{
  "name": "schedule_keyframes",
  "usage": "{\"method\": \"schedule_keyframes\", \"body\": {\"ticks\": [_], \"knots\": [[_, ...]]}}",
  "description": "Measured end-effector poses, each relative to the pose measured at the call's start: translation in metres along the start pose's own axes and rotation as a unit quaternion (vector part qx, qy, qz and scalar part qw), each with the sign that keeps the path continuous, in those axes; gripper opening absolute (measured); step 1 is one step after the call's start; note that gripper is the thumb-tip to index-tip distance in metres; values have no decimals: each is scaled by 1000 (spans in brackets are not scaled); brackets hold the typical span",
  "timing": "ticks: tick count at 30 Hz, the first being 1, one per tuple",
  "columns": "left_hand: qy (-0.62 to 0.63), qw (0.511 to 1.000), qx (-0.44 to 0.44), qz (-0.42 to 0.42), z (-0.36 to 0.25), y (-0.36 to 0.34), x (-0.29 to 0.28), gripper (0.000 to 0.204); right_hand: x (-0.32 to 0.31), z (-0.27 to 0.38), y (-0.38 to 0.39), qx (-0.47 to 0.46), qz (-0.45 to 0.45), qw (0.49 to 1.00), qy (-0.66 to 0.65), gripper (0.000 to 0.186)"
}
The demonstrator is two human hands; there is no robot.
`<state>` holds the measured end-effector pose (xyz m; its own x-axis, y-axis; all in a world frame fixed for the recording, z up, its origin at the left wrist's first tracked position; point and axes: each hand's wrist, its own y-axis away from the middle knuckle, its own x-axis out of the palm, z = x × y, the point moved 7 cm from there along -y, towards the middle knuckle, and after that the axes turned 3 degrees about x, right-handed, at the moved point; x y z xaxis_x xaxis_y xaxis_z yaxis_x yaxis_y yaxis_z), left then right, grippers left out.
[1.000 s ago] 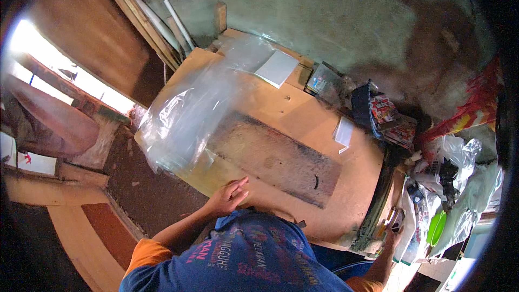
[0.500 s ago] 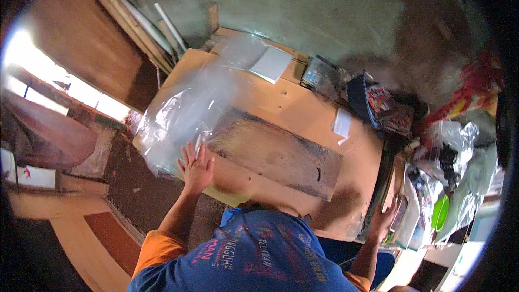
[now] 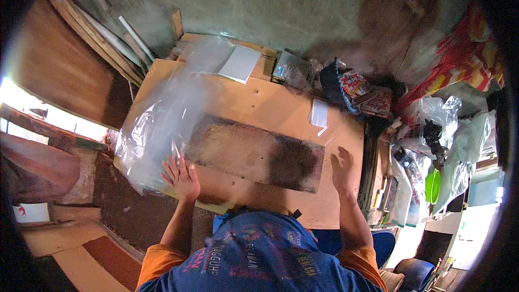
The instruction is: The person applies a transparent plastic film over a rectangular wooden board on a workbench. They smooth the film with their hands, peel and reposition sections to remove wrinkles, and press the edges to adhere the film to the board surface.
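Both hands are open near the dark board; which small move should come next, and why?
Probably close both hands on the board's ends. The left hand lies spread on the clear plastic sheet by the dark wooden board; the right hand hovers open at the other end.

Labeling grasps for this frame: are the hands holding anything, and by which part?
Nothing is gripped. The left hand lies flat, fingers spread, on the clear plastic sheet beside the dark worn wooden board. The right hand is open by the board's right end.
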<state>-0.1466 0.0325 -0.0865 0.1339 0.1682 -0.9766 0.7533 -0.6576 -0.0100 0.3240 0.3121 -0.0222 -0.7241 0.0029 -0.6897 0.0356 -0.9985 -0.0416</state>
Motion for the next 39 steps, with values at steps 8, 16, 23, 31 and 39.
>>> {"method": "schedule_keyframes", "body": {"ticks": [8,16,23,31,39], "knots": [[-13,997,22,-75,0,10,-4,65,128,-23,-137,77,123,975,-169,49],[-55,991,18,-118,8,12,-8,65,202,25,-200,334,61,897,-285,28],[-28,993,27,-115,10,8,-3,64,218,20,-231,327,59,899,-284,23],[-31,992,26,-121,11,9,-6,63,146,174,-90,-34,138,905,-400,6],[0,984,59,-167,16,17,0,60,101,220,141,-1,487,780,-393,10]]}}
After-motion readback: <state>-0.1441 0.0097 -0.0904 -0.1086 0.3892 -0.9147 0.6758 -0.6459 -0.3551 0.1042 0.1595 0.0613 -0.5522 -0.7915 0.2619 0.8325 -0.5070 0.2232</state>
